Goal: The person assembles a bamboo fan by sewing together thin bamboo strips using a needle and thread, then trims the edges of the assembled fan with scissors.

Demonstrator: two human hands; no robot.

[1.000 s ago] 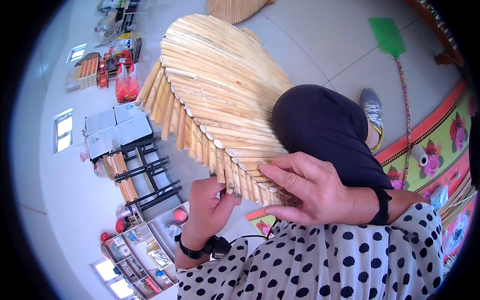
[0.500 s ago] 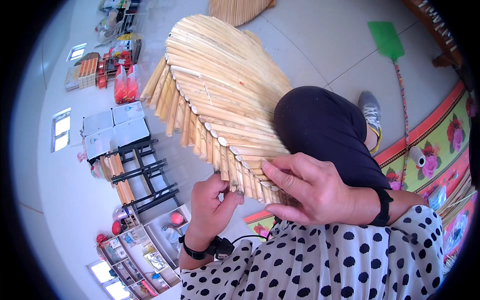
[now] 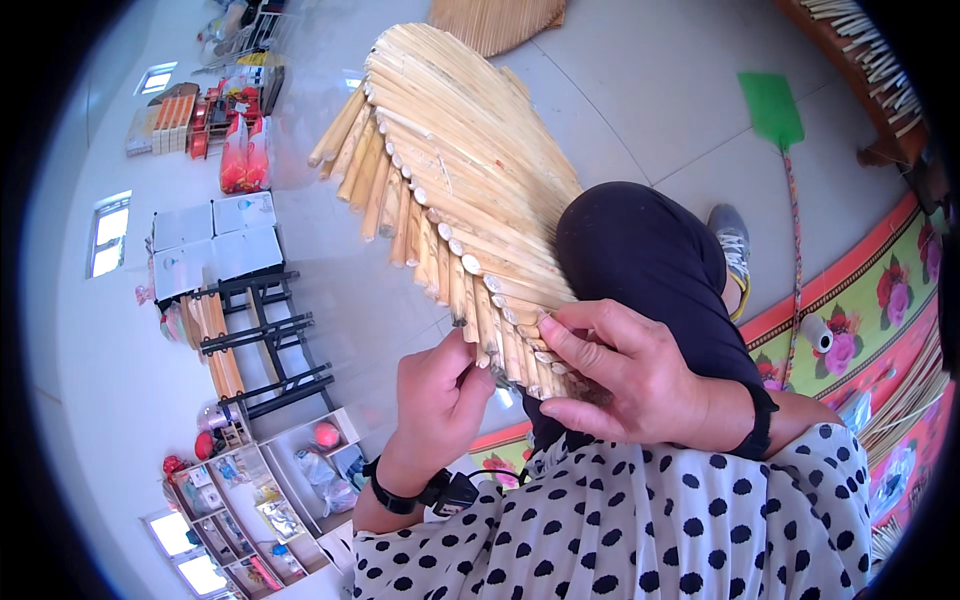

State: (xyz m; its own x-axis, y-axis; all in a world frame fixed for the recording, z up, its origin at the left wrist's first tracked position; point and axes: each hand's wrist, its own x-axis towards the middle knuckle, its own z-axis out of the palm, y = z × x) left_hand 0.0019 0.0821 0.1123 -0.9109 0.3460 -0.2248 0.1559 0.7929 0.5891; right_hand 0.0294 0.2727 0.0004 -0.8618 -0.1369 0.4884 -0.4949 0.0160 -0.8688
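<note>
A panel of pale, straight plant stalks (image 3: pixel 470 150), laid side by side in two crossing layers, leans against my raised knee. Its far end is rounded; cut stalk ends stick out in a jagged row along its left edge. At the near end of that edge, my left hand (image 3: pixel 437 395) pinches the stalk tips between thumb and bent fingers. My right hand (image 3: pixel 635 372) grips the panel's near corner, index fingertip on the upper stalks and thumb lower down. The undersides of the stalks and some fingertips are hidden.
Another stalk panel (image 3: pixel 495 22) lies on the tiled floor beyond. To the right are a green fly swatter (image 3: pixel 773 108), a white thread spool (image 3: pixel 816 333) on a flowered cloth (image 3: pixel 870 330), and loose thin stalks (image 3: pixel 905 400). Shelves (image 3: pixel 255 500) and a black-framed rack (image 3: pixel 265 345) stand left.
The panel's far end has shifted a little right in view, and the room has slid slightly left. Both hands stay at the near edge, the left one slightly higher and further right.
</note>
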